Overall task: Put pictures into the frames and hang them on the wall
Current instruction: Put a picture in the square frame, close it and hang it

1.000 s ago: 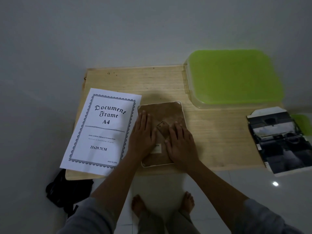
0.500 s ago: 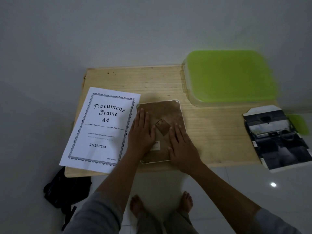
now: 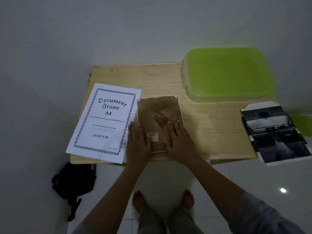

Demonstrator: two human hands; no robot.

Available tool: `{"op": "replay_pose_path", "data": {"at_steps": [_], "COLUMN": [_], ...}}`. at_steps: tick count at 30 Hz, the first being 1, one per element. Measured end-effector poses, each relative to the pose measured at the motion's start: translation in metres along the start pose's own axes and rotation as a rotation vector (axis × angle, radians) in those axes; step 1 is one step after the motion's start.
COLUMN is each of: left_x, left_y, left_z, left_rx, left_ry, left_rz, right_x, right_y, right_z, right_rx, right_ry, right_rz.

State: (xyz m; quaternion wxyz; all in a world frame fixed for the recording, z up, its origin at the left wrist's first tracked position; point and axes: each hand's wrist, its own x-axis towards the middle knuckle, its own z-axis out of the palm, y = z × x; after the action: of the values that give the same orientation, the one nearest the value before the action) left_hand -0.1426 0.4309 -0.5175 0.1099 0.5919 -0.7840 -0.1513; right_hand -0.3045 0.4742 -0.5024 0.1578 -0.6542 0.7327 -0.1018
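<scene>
from the head view, our left hand [image 3: 137, 142] and right hand [image 3: 179, 141] lie flat, fingers straight and gripping nothing, on the near half of the white-edged picture frame [image 3: 158, 107]. it lies brown back up on the pale wooden worktop [image 3: 211, 125]. a white printed "document frame a4" sheet [image 3: 104, 122] lies just left of it, and a dark photo print [image 3: 276, 132] lies well apart to the right.

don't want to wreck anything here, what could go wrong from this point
1. The photo hangs past the table edge; a knock could drop it on the floor.
2. The frame lies face down near the front edge under the left hand and right hand, both flat; a hard push may slide it off.
3. The sheet overhangs too and could get swept off.
</scene>
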Motion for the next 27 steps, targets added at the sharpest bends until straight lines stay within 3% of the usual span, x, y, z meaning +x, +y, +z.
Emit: {"op": "replay_pose_path", "data": {"at_steps": [5, 10, 14, 21, 27], "left_x": [-0.011, -0.014, -0.017, -0.020, -0.024], "left_y": [0.007, 0.011, 0.010, 0.010, 0.013], "left_z": [-0.006, -0.017, -0.015, -0.008, -0.008], "left_rx": [-0.131, -0.235, -0.320, -0.357, -0.404], "left_ry": [-0.032, -0.056, -0.063, -0.060, -0.092], "left_rz": [-0.099, -0.123, -0.137, -0.153, -0.156], "right_x": [0.001, -0.003, -0.012, -0.001, 0.004], "right_y": [0.000, 0.005, 0.003, -0.012, -0.003], "right_z": [0.000, -0.019, -0.019, -0.021, -0.035], "right_rx": [0.018, 0.221, 0.482, 0.726, 1.038], "right_ry": [-0.032, -0.060, 0.048, 0.287, 0.186], "right_rz": [0.005, -0.011, 0.219, 0.531, 0.702]}}
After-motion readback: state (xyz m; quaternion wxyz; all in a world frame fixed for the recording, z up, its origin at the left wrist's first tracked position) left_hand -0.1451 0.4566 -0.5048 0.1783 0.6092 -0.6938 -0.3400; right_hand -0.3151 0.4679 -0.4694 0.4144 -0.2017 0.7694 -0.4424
